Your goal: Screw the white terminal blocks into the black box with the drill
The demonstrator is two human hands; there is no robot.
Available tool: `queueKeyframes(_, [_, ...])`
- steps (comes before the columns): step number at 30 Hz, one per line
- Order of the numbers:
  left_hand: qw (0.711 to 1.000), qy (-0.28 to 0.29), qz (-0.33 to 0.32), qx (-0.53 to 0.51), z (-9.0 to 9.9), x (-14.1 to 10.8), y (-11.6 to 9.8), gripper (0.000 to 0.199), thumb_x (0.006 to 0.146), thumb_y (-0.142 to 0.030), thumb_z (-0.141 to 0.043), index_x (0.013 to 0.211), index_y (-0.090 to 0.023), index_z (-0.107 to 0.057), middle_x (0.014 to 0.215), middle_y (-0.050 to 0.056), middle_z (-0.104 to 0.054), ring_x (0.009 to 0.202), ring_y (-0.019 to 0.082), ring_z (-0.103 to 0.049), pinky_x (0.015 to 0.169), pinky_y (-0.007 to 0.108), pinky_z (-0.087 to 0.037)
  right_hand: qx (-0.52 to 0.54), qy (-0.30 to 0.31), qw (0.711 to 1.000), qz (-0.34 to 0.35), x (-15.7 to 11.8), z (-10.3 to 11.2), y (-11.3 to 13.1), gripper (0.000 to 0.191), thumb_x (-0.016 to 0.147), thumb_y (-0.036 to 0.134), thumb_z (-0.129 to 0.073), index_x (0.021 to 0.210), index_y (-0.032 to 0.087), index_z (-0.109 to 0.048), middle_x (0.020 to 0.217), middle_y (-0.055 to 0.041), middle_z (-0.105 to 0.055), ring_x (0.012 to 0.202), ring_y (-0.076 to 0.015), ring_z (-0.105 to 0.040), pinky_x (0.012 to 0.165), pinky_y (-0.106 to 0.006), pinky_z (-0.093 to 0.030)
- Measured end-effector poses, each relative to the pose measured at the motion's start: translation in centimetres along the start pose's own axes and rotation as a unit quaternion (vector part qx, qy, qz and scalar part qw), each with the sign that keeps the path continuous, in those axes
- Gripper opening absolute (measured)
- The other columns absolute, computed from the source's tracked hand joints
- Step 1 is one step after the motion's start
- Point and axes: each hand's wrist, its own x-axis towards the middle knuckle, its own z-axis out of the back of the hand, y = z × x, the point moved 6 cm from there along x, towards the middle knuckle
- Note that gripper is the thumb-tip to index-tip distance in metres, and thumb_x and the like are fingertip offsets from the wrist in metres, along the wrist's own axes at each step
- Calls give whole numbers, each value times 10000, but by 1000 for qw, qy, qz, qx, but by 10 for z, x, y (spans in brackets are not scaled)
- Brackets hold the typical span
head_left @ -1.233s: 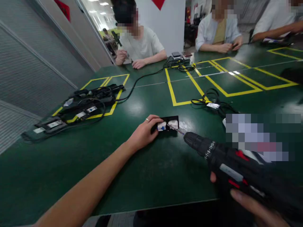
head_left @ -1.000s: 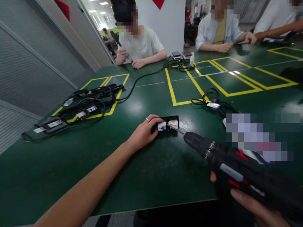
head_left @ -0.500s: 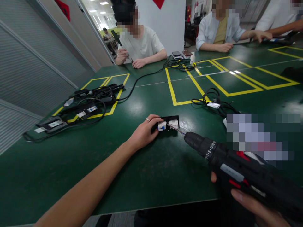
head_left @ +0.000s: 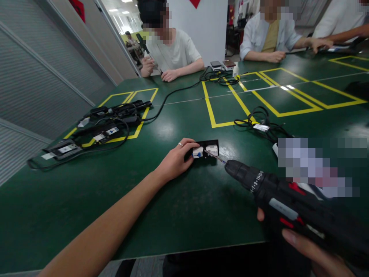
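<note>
My left hand [head_left: 178,159], with a ring on one finger, grips the left end of a small black part [head_left: 213,142] with white labels, lying on the green table [head_left: 150,215]. A black and red power drill [head_left: 276,196] is held in my right hand [head_left: 305,244], whose fingers wrap round its handle at the lower right. The long thin bit [head_left: 216,157] points up and left, its tip on or just over the middle of the black part, between two labels. Whether the tip sits in a screw is too small to tell.
Black adapters with cables [head_left: 112,123] lie at the left, and a coiled cable [head_left: 256,119] lies beyond the drill. Two small boxes [head_left: 221,64] stand at the far edge. Yellow tape [head_left: 213,111] marks the table. Across it sit a person in a white shirt [head_left: 180,50] and others.
</note>
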Motion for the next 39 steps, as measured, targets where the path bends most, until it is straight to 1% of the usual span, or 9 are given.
queueKeyframes(6, [1000, -1, -5, -4, 1, 0, -1, 395, 808, -92, -497, 1183, -216, -480, 1185, 83, -484, 1079, 210, -512, 939, 405, -457, 56, 4, 998, -36, -1, -2, -5, 314, 701, 354, -702, 1012, 318, -683, 934, 4, -736, 982, -232, -654, 927, -318, -492])
queueKeyframes(10, [1000, -3, -7, -4, 2, 0, -2, 395, 803, -85, -493, 1177, -214, -486, 1177, 84, -487, 1074, 213, -514, 932, 410, -463, 24, 14, 999, -38, 1, -2, 0, 229, 711, 358, -692, 933, 308, -710, 926, 0, -737, 962, -239, -660, 920, -330, -498])
queueKeyframes(14, [1000, -3, -6, -6, 2, 0, -2, 393, 805, -83, -495, 1177, -211, -487, 1181, 87, -487, 1082, 215, -511, 936, 417, -461, 33, 3, 999, -31, 1, -1, 4, 292, 718, 356, -682, 1004, 298, -690, 916, -7, -738, 1003, -257, -643, 975, -376, -454])
queueKeyframes(18, [1000, -5, -9, -7, 2, 0, -2, 397, 806, -87, -496, 1180, -218, -487, 1182, 85, -488, 1077, 217, -517, 930, 423, -466, 22, 7, 999, -40, 1, -2, 3, 251, 722, 374, -680, 956, 285, -705, 918, -19, -737, 931, -258, -668, 936, -388, -487])
queueKeyframes(23, [1000, 0, -2, -1, 1, 0, -1, 394, 806, -87, -499, 1178, -216, -483, 1190, 79, -483, 1087, 208, -509, 950, 401, -453, 48, 9, 998, -50, 0, -2, -2, 288, 707, 359, -693, 993, 324, -691, 952, 9, -733, 1036, -270, -627, 994, -408, -434])
queueKeyframes(27, [1000, 1, -3, -6, 1, 0, -2, 397, 805, -83, -494, 1178, -216, -481, 1189, 81, -484, 1083, 209, -512, 947, 407, -454, 43, 17, 997, -64, -1, -4, -5, 220, 699, 383, -697, 909, 322, -715, 964, 16, -729, 1054, -270, -616, 1018, -405, -407])
queueKeyframes(31, [1000, -1, -6, -6, 1, 0, -2, 403, 802, -76, -490, 1180, -213, -481, 1186, 84, -484, 1085, 211, -510, 946, 411, -454, 54, 8, 996, -65, 0, -3, -4, 237, 706, 401, -688, 922, 308, -714, 943, 0, -733, 1047, -277, -618, 1013, -424, -411])
queueKeyframes(35, [1000, -1, -6, -6, 1, 0, -1, 398, 804, -85, -494, 1180, -215, -482, 1189, 85, -484, 1085, 214, -510, 943, 417, -458, 27, 4, 998, -63, 0, -1, -1, 259, 679, 414, -707, 908, 295, -719, 949, -12, -732, 1066, -292, -604, 1047, -466, -349])
queueKeyframes(39, [1000, -1, -4, -3, 1, 0, -1, 392, 808, -93, -494, 1180, -215, -485, 1186, 83, -486, 1080, 212, -514, 944, 415, -458, 30, 3, 997, -71, 0, -1, -1, 247, 688, 410, -702, 905, 293, -720, 966, -20, -729, 1024, -289, -627, 1003, -456, -411])
